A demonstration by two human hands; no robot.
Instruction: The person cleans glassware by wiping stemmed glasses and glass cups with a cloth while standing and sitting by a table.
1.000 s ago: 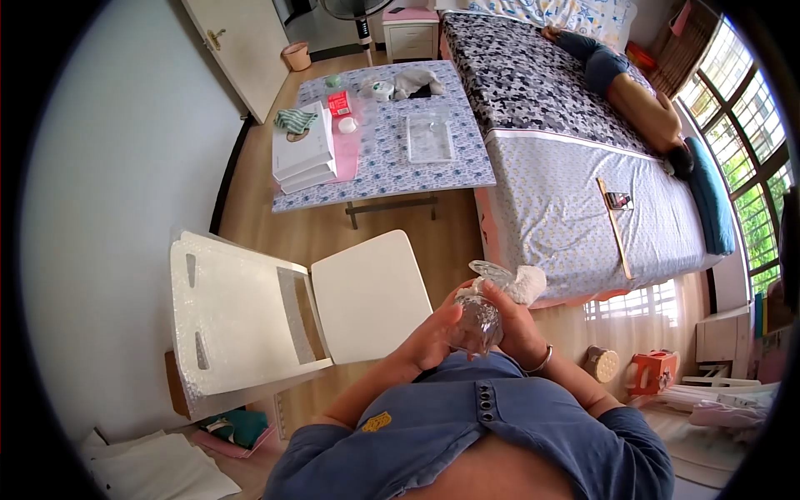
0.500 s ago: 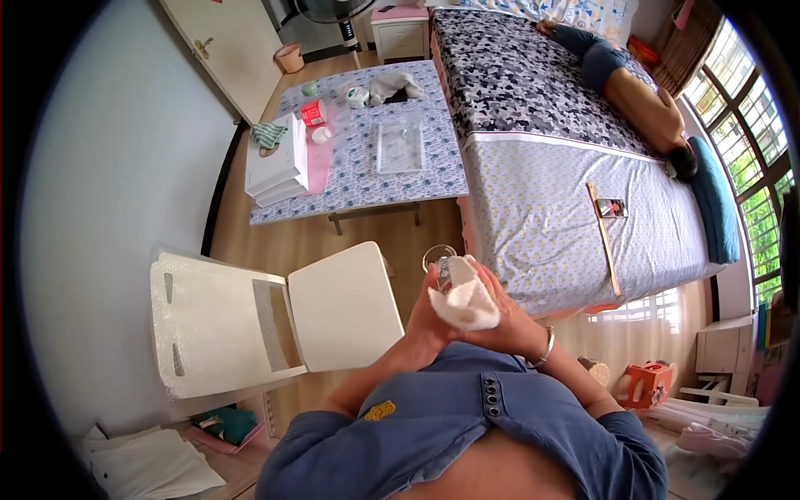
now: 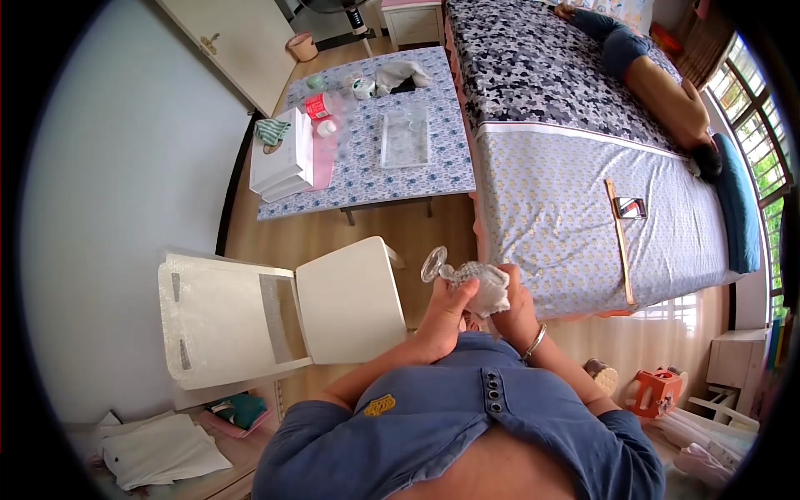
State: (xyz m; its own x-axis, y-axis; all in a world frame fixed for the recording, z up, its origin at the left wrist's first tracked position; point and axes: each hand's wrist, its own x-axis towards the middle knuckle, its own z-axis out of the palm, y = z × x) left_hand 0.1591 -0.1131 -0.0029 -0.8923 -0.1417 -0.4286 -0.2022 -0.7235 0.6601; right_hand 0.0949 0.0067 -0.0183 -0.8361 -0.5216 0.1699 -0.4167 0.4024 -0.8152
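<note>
Left hand grips a clear stemmed glass; right hand grips a soft white cloth, apparently wiping. Another pass would need steady support.

1 head view | faces forward, down | hands near, table farther | corners dark, perhaps vignetted

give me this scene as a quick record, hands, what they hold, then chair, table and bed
left hand: grips a clear stemmed glass
right hand: holds a white cloth against the glass's bowl
glass pose: tilted, foot pointing away from the person
right wrist: silver-coloured bangle
chair: white, in front and to the left
table: white boxes, clear tray
bed: phone, another person lying down
</note>
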